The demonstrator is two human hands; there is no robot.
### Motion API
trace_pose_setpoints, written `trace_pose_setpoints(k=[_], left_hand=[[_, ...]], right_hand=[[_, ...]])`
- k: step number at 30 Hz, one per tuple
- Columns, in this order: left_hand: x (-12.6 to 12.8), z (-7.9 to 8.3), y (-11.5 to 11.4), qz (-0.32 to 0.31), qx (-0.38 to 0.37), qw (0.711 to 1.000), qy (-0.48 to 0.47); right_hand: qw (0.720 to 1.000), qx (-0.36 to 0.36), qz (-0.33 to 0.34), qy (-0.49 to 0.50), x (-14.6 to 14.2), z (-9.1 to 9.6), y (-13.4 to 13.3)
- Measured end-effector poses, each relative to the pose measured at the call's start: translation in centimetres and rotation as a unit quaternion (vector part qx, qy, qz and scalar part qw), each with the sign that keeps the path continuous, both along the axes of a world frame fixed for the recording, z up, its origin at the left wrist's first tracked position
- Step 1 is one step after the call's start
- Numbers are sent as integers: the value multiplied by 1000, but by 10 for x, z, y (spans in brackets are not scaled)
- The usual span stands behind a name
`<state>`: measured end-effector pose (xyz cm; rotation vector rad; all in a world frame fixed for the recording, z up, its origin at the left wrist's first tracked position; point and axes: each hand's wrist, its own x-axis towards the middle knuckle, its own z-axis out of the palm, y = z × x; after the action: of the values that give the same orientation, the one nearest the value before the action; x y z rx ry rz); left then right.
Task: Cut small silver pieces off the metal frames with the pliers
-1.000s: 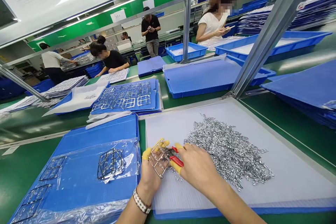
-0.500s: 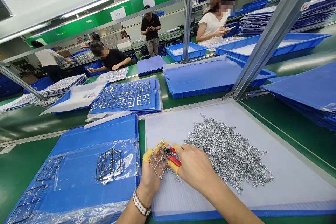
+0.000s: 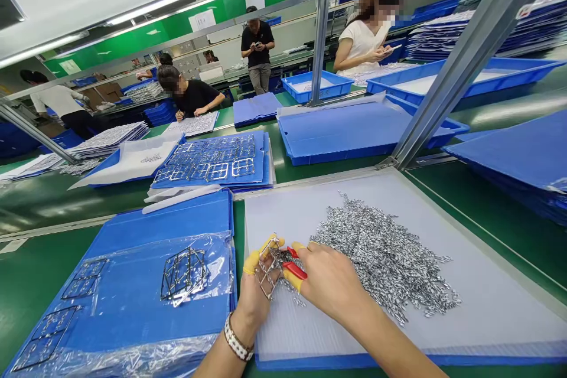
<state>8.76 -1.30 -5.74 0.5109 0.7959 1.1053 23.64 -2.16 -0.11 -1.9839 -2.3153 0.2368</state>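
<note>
My left hand (image 3: 253, 292), with yellow finger cots, is closed round a small metal frame (image 3: 264, 274) with crossbars, held tilted over the near left part of a white sheet (image 3: 287, 212). Red-handled pliers (image 3: 295, 270) are gripped in my right hand (image 3: 330, 283), which also wears yellow cots. The jaws of the pliers meet the frame, though their tips are hard to make out. A large heap of small shiny metal pieces (image 3: 381, 248) spreads to the right of my hands, and a few lie beneath them.
On the left, several dark metal frames (image 3: 183, 274) lie on plastic film over a blue board (image 3: 142, 307). Behind it, more silver frames (image 3: 217, 156) cover another board. A metal post (image 3: 456, 59) slants up at the right. Several people work or stand farther back.
My hands, the frame and the pliers stay almost in the same place. The view has shifted slightly. In the background, a person in white at the far left has changed posture.
</note>
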Motion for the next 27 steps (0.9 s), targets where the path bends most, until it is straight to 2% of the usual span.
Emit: trace_pose_setpoints(k=[4, 12, 19, 27], left_hand=[[0, 2, 0, -18, -18, 998, -49], [1, 3, 1, -16, -40, 995, -85], [-5, 6, 5, -18, -60, 988, -138], [-8, 5, 7, 1, -70, 988, -139]], right_hand=[[1000, 2, -2, -7, 0, -1, -1], [999, 13, -3, -29, -5, -2, -3], [998, 50, -21, -38, 7, -13, -12], [999, -6, -23, -24, 3, -21, -15]])
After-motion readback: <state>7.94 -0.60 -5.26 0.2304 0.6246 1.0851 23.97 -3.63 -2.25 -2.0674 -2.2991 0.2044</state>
